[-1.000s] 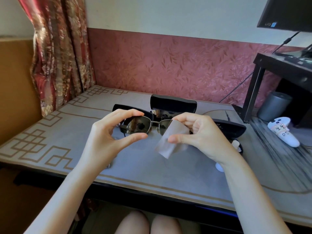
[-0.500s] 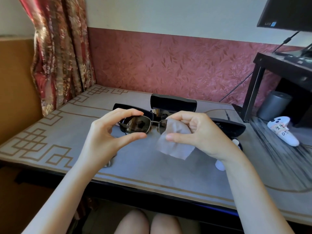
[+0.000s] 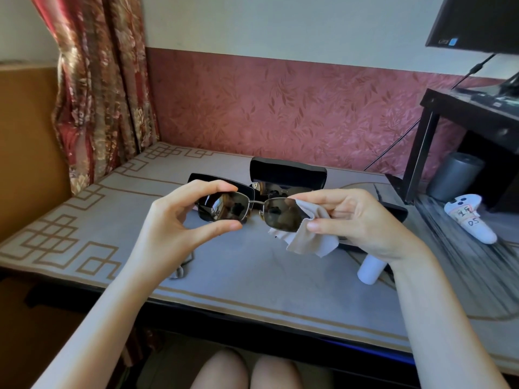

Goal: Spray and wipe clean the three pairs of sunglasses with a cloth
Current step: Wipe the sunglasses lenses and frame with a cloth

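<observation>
**Item under work.** One pair of sunglasses (image 3: 280, 216) is held up above the bench (image 3: 252, 279), lenses facing the camera. The frame around one lens is pinched top and bottom between the forefinger and thumb of the left hand (image 3: 174, 220). The outer edge of the other lens is clamped through a pale cloth (image 3: 306, 240) by the right hand (image 3: 362, 217), with the loose cloth hanging below.

**Progress.** Wiping of this pair is judged to be in hand. Whether it has been sprayed cannot be told. A second pair (image 3: 269, 188) is seen lying in an open black case (image 3: 289, 171); a third pair is not made out. Most of the task is therefore judged outstanding.

**Surface.** A white spray bottle (image 3: 370, 269) lies on the bench, partly hidden by the right wrist. Two further dark cases (image 3: 224, 181) (image 3: 398, 210) lie either side of the open one.

**Room.** A patterned curtain (image 3: 98, 80) hangs at the left and red leaf-print wallpaper (image 3: 280, 108) runs behind. A black stand (image 3: 463, 116) carrying a monitor (image 3: 477, 21) is at the right, with a white controller (image 3: 471, 220) beside it.
</observation>
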